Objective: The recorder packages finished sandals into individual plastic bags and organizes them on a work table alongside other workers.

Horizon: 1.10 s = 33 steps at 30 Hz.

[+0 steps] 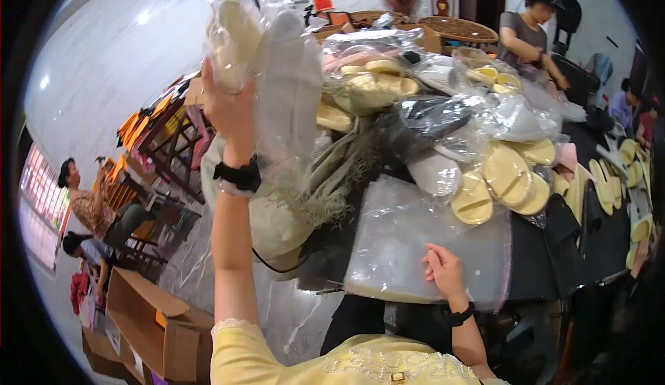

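Observation:
My left hand (228, 111) is raised at the left, closed round clear-bagged slippers. Pale yellow slippers (237, 35) stick up above its fingers, and a long whitish slipper (285, 73) in clear plastic hangs beside the wrist. Low over a flat stack of clear plastic bags (388, 246) on the black table is my right hand (445, 271). Its fingers are curled in, and nothing shows in them; whether it touches the bags I cannot tell. Just beyond the stack lie loose yellow slippers (509, 174) and a whitish slipper (435, 172).
Bagged slippers (377, 84) are heaped across the far table, with a dark bagged pair (426, 118) among them. A pale sack (277, 219) stands left of the table. Cardboard boxes (149, 316) sit lower left. One person (530, 35) works across the table; others are farther off.

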{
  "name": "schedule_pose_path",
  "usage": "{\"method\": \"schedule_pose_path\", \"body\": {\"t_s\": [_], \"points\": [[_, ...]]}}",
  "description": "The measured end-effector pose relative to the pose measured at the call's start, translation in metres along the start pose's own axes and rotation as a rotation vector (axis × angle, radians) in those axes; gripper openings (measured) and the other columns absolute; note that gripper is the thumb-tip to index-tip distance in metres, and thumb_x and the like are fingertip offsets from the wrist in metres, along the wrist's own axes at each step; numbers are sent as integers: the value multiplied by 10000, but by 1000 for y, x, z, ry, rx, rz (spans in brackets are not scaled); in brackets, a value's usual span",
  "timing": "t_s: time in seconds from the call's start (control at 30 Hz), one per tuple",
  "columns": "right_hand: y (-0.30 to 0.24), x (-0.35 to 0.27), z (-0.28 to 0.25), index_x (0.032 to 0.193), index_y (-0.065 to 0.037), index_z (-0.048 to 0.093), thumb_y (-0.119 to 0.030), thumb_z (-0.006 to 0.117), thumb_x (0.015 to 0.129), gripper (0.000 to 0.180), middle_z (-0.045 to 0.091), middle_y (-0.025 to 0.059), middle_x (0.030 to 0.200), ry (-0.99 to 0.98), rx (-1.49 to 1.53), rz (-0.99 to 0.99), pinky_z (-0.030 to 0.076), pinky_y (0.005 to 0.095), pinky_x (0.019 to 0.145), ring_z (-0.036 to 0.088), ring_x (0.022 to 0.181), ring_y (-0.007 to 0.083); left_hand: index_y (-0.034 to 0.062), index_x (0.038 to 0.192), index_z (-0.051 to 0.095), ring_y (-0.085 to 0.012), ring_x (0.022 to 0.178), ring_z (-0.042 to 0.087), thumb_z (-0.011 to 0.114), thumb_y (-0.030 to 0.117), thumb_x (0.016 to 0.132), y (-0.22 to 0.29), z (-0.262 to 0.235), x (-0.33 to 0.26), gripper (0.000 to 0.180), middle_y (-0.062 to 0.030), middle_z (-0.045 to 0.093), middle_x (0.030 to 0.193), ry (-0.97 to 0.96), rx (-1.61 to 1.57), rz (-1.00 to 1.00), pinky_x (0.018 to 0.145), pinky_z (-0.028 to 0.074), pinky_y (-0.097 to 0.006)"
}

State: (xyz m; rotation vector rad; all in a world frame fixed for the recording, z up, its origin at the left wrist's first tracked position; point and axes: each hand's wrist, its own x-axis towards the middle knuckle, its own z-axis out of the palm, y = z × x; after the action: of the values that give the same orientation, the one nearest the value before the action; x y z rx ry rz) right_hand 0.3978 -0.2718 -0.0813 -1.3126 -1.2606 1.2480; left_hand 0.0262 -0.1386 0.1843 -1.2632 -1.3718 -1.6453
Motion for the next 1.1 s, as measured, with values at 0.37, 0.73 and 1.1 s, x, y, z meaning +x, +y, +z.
{"method": "schedule_pose_path", "body": {"t_s": [0.37,0.73,1.1], "points": [[13,-1,-7,1133,-11,599,-147,515,942,249,621,46,812,-38,85,2,487,226,484,566,563,85,47,1440,219,-382,1333,306,593,297,849,186,198,-136,742,-173,298,1466,-1015,-201,558,1056,306,-495],[9,-3,-4,1128,-4,593,-145,505,951,243,610,43,812,-44,106,37,483,217,475,559,557,73,16,1420,252,-391,1349,249,550,369,870,185,178,-191,718,-191,286,1457,-794,-86,525,1075,255,-497],[6,2,0,1152,-6,584,-142,514,946,258,601,43,821,-83,33,21,474,203,462,523,546,59,2,1292,414,-405,1280,332,578,261,839,-92,29,-171,547,-239,398,1346,-852,601,-170,937,345,-589]]}}
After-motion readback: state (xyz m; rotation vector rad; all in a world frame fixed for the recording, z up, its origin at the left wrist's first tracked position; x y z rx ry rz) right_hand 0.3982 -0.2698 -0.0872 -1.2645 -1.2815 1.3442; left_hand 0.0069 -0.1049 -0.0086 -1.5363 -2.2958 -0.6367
